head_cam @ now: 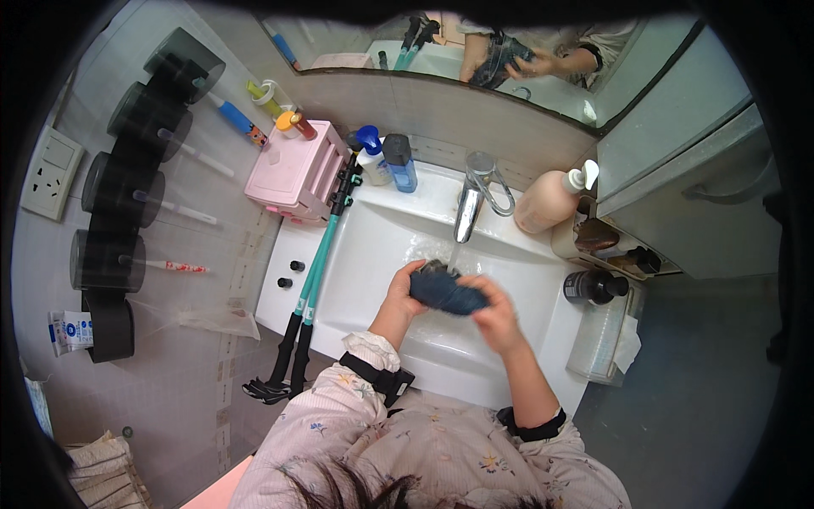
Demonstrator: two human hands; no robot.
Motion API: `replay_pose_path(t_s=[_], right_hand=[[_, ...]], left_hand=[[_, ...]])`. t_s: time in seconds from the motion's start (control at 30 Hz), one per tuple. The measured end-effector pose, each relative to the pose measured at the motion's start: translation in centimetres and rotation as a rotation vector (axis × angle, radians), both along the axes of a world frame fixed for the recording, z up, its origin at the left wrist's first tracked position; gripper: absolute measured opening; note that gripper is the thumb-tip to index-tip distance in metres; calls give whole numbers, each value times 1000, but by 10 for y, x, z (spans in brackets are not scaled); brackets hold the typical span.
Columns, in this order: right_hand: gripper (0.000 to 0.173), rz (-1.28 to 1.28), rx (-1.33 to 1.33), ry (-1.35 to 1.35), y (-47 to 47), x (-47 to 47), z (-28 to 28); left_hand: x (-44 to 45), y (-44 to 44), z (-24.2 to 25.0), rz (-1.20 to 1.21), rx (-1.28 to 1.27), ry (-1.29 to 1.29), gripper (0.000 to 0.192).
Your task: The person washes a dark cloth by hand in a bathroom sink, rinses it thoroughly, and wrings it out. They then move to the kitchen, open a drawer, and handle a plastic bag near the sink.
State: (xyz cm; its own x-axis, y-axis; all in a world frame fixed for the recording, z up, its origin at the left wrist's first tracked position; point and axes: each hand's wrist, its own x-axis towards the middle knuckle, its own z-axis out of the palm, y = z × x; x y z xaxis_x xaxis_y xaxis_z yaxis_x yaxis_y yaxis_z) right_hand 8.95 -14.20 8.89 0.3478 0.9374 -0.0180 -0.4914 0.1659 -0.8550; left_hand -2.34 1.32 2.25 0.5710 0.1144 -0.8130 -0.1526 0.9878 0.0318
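Over the white washbasin [343,254], a dark blue shoe-like item [445,292], its exact kind unclear, is held level between both hands. My left hand [405,292] grips its left end, the thumb near a dark opening. On its right end is my right hand [496,312], slightly blurred, with the fingers closed round it. Water runs from the chrome faucet [469,207] onto or just behind the item's upper edge. Splashing water shows in the basin behind it.
Teal trekking poles [318,273] lie across the basin's left edge, near a pink drawer box [296,162] and small bottles [400,165]. At the right stand a pump bottle [548,200], a dark bottle [588,287] and a tissue box [598,343]. Cup holders with toothbrushes line the left wall.
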Motion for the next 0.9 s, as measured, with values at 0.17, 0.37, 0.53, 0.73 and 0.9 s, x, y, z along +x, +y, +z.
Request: replay_pose_path(t_s=[0.17, 0.37, 0.53, 0.73, 0.9], right_hand=[[33, -383, -157, 712, 7, 34, -62], [54, -229, -100, 956, 36, -16, -115], [45, -85, -281, 819, 57, 1, -89], [31, 79, -725, 97, 80, 9, -67], [44, -188, -921, -650, 86, -14, -104]], left_hand=[[9, -11, 19, 151, -5, -23, 23], [15, -48, 43, 115, 0, -137, 29], [-4, -52, 51, -94, 86, -128, 37], [-8, -47, 39, -684, 781, -34, 44], [-6, -43, -5, -1065, 1142, 198, 57]])
